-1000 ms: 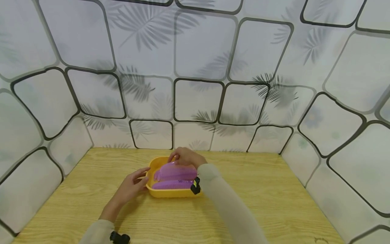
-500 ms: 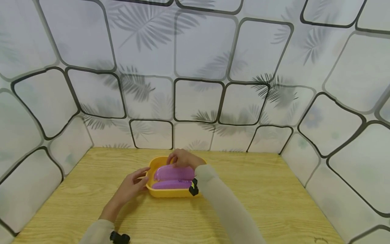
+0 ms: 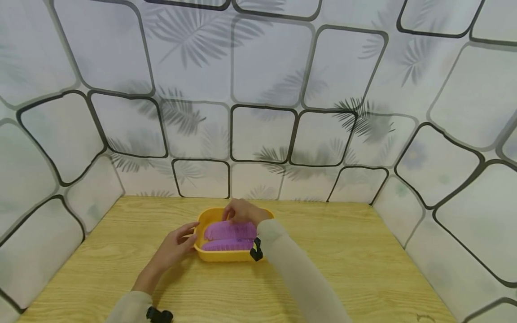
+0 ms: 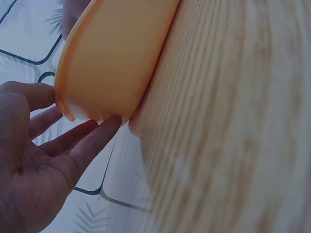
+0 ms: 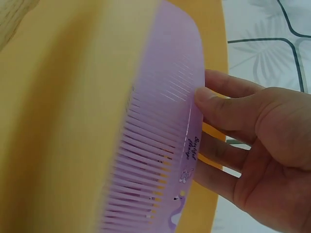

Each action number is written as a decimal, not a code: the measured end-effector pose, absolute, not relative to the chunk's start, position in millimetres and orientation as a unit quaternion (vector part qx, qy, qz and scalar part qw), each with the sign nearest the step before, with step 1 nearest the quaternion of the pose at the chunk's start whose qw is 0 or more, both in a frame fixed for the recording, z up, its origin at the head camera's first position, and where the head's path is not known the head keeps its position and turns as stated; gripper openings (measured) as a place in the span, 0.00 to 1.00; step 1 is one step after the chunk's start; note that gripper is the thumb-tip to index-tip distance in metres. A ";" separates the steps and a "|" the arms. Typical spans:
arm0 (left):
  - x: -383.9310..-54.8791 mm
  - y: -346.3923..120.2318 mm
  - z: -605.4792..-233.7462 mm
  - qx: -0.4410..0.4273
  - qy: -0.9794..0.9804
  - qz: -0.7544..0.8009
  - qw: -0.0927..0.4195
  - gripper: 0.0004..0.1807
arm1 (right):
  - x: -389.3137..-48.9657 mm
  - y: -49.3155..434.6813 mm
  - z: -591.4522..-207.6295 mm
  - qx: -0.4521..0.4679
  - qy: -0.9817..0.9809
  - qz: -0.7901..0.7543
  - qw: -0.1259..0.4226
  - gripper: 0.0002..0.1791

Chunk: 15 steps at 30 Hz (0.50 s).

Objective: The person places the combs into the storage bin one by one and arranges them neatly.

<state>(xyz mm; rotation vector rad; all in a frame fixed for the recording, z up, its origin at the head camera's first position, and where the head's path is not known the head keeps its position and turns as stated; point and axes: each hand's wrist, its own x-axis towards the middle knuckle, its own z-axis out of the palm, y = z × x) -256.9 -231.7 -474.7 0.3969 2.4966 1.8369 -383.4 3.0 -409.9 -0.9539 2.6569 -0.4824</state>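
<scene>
In the head view, two purple combs lie in a yellow plastic basin (image 3: 226, 256). My right hand (image 3: 243, 211) pinches the rear comb (image 3: 232, 230) by its spine, thumb on one face and fingers behind. Up close in the right wrist view, the held comb (image 5: 167, 97) has small printed letters and figures along its spine. The front comb (image 3: 226, 245) lies along the basin's near wall. With fairly straight fingers, my left hand (image 3: 174, 242) touches the basin's left end. Its fingertips press the outer wall and rim in the left wrist view.
The basin stands on a wood-grain table (image 3: 226, 291) near its back edge. A patterned cloth wall (image 3: 262, 134) rises behind the table and along both sides. My right forearm and sleeve (image 3: 299, 273) cover the basin's right end.
My right hand has come down slightly and a little to the left, bringing the rear comb lower into the basin. My left hand stays in place on the basin.
</scene>
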 end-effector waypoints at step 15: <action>-255.2 -231.1 -472.8 0.127 0.804 0.581 0.005 0.28 | -377.7 15.5 -400.0 -0.347 0.906 -0.177 0.167 0.13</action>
